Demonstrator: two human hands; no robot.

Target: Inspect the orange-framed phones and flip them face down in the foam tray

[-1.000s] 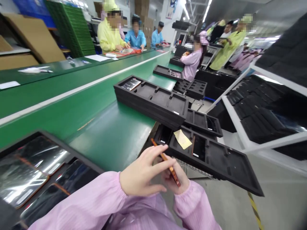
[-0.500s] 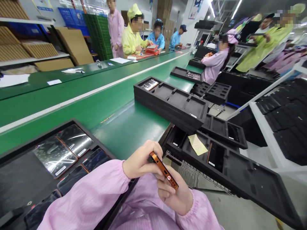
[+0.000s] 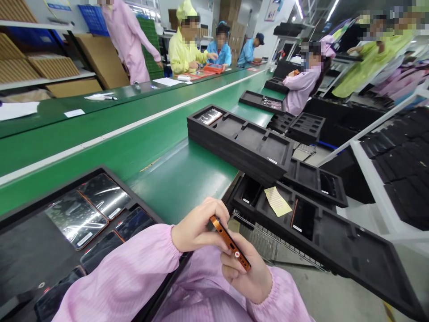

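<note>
While both hands, left hand [image 3: 197, 228] and right hand [image 3: 246, 275], pinch the orange phone [image 3: 230, 243] edge-on, it could slip; foam tray [image 3: 321, 241] at two o'clock.

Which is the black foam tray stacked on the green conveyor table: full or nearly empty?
Nearly empty. The top black foam tray holds one phone in its far-left pocket; the other pockets show bare foam. Trays beneath it are hidden.

Green conveyor table [image 3: 110, 147] runs from your 9 toward 12. Cardboard-stacked shelves [image 3: 36, 76] at 10, white-framed rack [image 3: 375, 179] at 3, grey floor [image 3: 335, 295] at 5, strip lights [image 3: 298, 9] overhead at 1.
</note>
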